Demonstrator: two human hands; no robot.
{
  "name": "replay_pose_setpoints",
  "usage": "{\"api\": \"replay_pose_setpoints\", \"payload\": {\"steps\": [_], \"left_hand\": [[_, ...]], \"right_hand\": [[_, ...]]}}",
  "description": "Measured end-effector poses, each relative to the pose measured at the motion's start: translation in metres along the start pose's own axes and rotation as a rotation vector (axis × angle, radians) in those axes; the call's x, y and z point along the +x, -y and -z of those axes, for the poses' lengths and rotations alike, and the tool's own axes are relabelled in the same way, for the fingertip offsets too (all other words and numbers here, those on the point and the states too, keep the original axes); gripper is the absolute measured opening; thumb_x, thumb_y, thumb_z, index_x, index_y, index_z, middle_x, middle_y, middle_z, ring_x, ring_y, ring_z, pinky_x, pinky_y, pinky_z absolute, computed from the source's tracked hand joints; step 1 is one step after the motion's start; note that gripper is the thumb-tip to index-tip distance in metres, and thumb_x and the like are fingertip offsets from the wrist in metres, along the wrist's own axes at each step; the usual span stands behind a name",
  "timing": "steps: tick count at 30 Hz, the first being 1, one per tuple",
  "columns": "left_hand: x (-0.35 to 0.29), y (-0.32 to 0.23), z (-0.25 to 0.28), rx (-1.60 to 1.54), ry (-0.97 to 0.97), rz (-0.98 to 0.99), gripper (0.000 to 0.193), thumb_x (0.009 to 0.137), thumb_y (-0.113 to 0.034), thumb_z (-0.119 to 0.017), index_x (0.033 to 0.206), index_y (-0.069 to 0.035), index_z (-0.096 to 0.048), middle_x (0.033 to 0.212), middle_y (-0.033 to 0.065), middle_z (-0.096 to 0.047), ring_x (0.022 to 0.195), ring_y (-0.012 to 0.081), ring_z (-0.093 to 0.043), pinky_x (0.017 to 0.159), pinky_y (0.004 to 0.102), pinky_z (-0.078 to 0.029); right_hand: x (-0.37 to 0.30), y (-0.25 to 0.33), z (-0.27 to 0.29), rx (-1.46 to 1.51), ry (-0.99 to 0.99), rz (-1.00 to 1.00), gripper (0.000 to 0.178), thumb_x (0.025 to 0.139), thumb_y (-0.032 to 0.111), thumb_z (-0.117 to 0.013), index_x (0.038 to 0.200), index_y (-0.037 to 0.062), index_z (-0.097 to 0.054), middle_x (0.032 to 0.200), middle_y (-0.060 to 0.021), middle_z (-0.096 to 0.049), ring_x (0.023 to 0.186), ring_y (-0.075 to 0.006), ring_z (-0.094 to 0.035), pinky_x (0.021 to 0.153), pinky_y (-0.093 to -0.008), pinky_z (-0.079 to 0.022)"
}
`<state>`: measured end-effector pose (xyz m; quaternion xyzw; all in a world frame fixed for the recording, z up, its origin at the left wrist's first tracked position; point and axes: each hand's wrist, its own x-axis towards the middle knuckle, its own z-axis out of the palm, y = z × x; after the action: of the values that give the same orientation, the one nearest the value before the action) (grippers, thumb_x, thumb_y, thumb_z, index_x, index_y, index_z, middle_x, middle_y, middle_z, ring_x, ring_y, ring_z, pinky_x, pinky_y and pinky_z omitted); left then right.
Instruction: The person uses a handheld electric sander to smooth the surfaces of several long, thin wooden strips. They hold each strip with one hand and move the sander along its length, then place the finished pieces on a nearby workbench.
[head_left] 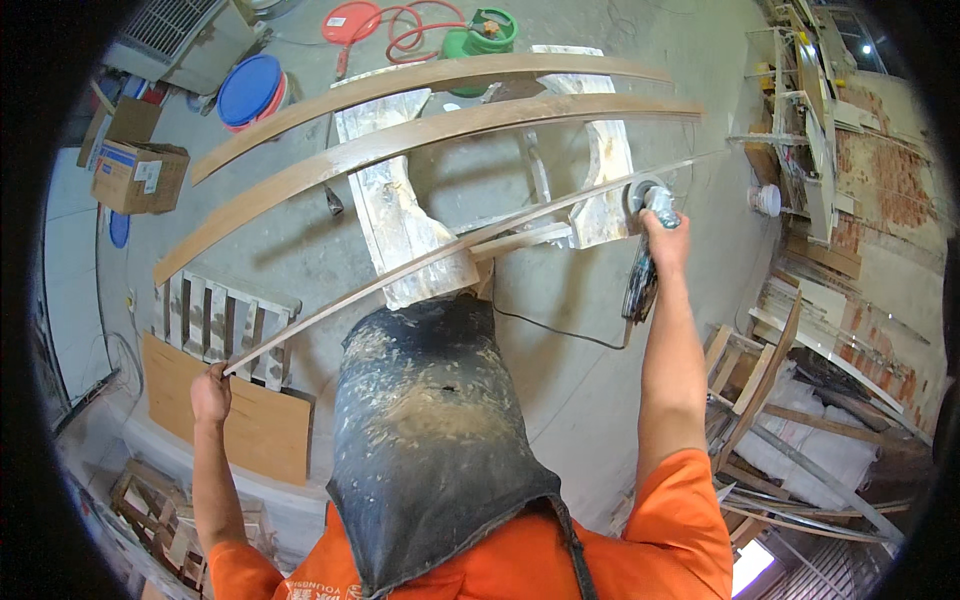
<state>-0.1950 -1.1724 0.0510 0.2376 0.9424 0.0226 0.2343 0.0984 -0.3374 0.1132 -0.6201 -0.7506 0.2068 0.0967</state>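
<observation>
My left hand is closed round the near left end of a long thin strip, which slants up to the right across the work supports. My right hand grips an angle grinder, its round disc at the strip toward the far right end; whether disc and strip touch, I cannot tell. Two wide brown strips lie farther off, roughly side by side. They rest across two white, stained supports with curved cut-outs. A dark, dusty apron hangs below the near support.
A dark cord runs from the grinder toward the supports. Beyond stand a green gas cylinder with a red hose and a blue-lidded bucket. A cardboard box and slatted pallet are left; scrap timber is piled right.
</observation>
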Motion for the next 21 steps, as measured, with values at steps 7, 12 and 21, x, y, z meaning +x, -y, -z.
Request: {"api": "replay_pose_setpoints", "payload": {"steps": [7, 12, 21], "left_hand": [[0.000, -0.019, -0.007, 0.186, 0.085, 0.127, 0.010, 0.095, -0.005, -0.059, 0.103, -0.006, -0.066, 0.102, 0.0206, -0.070, 0.094, 0.0450, -0.068, 0.079, 0.0550, -0.055], [-0.002, -0.027, -0.042, 0.207, -0.117, 0.139, 0.009, 0.093, -0.006, -0.060, 0.101, -0.005, -0.057, 0.099, 0.0186, -0.065, 0.096, 0.0431, -0.063, 0.081, 0.0554, -0.051], [0.042, -0.186, -0.005, 0.077, -0.183, -0.013, 0.084, 0.076, -0.008, -0.076, 0.153, -0.001, -0.045, 0.153, 0.0220, -0.051, 0.143, 0.0412, -0.046, 0.118, 0.0560, -0.036]], "right_hand": [[-0.070, -0.033, 0.008, 0.416, -0.048, -0.193, 0.066, 0.082, 0.038, -0.087, 0.126, -0.0051, -0.064, 0.116, -0.0177, -0.071, 0.104, -0.0258, -0.067, 0.096, -0.0414, -0.053], [-0.160, -0.023, 0.028, 0.928, 0.117, -0.461, 0.058, 0.093, 0.029, -0.076, 0.137, -0.0028, -0.055, 0.108, -0.0134, -0.068, 0.081, -0.0224, -0.070, 0.070, -0.0377, -0.062], [-0.151, -0.032, 0.062, 1.207, 0.058, -0.477, 0.042, 0.095, 0.025, -0.072, 0.126, 0.0019, -0.057, 0.090, -0.0118, -0.065, 0.066, -0.0254, -0.069, 0.061, -0.0407, -0.063]]}}
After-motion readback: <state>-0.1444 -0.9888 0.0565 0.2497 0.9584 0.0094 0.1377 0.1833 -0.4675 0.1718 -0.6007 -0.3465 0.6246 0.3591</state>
